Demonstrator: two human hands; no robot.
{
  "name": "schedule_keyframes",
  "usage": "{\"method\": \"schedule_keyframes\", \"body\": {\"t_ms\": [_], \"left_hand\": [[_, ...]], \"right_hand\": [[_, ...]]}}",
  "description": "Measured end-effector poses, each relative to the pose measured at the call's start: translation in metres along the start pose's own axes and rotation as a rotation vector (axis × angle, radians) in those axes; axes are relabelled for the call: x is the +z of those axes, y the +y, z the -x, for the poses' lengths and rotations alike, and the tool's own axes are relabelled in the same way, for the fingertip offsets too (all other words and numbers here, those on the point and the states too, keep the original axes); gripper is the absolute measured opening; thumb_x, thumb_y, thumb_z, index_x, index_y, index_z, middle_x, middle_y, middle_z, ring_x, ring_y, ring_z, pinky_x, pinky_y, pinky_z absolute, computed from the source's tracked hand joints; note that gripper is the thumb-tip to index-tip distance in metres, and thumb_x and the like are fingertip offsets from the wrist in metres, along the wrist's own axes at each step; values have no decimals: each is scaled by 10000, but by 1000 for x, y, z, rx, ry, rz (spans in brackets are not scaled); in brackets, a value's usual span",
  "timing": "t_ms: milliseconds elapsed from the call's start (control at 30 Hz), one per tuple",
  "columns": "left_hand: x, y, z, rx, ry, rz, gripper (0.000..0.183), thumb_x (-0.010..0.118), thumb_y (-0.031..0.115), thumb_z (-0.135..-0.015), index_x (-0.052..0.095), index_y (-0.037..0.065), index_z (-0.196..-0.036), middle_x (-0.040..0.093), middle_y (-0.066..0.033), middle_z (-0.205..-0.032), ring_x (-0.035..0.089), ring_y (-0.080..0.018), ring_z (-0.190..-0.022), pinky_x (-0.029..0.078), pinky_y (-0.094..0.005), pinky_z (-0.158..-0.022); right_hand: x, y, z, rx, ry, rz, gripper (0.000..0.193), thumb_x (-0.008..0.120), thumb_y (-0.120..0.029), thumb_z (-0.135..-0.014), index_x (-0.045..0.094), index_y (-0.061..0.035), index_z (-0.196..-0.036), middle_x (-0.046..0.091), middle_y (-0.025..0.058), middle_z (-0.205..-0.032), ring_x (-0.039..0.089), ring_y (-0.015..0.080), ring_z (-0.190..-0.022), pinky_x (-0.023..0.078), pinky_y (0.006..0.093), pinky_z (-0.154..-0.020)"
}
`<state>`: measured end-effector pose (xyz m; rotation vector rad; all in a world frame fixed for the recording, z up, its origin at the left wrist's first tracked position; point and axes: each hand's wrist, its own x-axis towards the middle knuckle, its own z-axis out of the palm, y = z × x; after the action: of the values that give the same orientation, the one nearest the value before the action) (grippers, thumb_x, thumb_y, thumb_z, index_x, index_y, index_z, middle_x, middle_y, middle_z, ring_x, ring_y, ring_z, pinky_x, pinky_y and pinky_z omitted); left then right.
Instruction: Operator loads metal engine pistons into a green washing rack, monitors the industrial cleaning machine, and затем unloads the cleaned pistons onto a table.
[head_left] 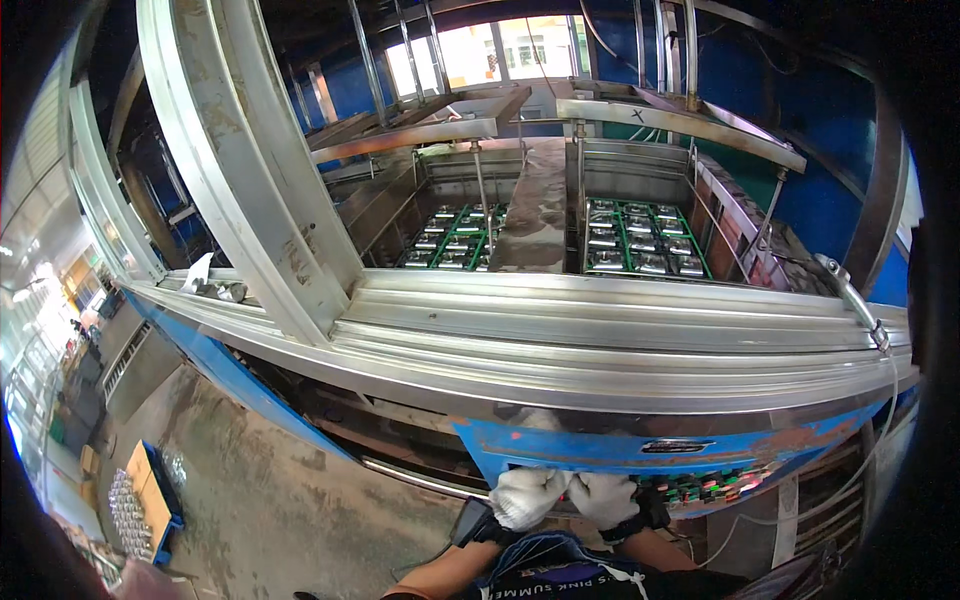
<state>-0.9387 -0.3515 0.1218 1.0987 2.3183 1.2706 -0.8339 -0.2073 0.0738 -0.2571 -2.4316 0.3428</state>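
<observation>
Left hand (528, 499) and right hand (606, 500), both in whitish gloves, are held close together at the lower edge of the blue panel (590, 455), below the aluminium rail (600, 312). Fingers appear curled, perhaps for purchase on that edge; whether anything is gripped cannot be told. Metal parts (604, 239) are set in rows within green racks (625, 243), presumably to be kept apart. Green-and-red items (712, 487) beside the right hand are partly hidden and indistinct.
</observation>
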Motion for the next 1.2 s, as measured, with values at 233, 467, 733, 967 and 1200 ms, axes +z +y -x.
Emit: {"method": "schedule_keyframes", "body": {"t_ms": [233, 467, 733, 967, 1200], "left_hand": [[-12, 30, -2, -1, -8, -59, 331, 611, 337, -958, 723, 40, -865, 686, -189, -817, 705, -318, -812, 564, -376, -697], [-15, 30, -2, 38, -13, -67, 192, 629, 194, -933, 734, 42, -878, 701, -158, -792, 712, -271, -732, 557, -333, -661], [-9, 18, -4, 191, 84, -71, 180, 604, 154, -927, 740, 42, -893, 709, -157, -799, 721, -244, -778, 564, -321, -686], [-8, 28, -6, 160, 21, -56, 179, 562, 98, -933, 696, 1, -864, 711, -186, -951, 701, -316, -901, 568, -357, -738], [-12, 22, -2, 187, -13, -68, 213, 558, 150, -959, 677, -10, -884, 710, -199, -952, 706, -315, -910, 568, -369, -725]], "right_hand": [[-21, 3, -6, -56, -27, -86, 232, 685, -311, -873, 691, -116, -999, 634, 81, -859, 629, 275, -764, 509, 444, -639], [-102, -1, -32, 274, -863, -812, 345, 617, -288, -988, 644, -7, -1188, 703, 101, -1084, 642, 190, -1010, 496, 327, -921], [-286, 34, -53, -348, -62, -828, 264, 661, -220, -923, 712, 37, -953, 714, 202, -759, 705, 238, -579, 548, 333, -475], [-372, 33, -123, 91, 313, 289, 448, 552, -156, -997, 494, -4, -1414, 485, 188, -1468, 460, 289, -1364, 318, 372, -1148], [-376, 107, -139, 159, 191, 308, 413, 500, 23, -949, 576, -20, -1353, 571, 125, -1407, 427, 259, -1402, 248, 355, -1204]]}}
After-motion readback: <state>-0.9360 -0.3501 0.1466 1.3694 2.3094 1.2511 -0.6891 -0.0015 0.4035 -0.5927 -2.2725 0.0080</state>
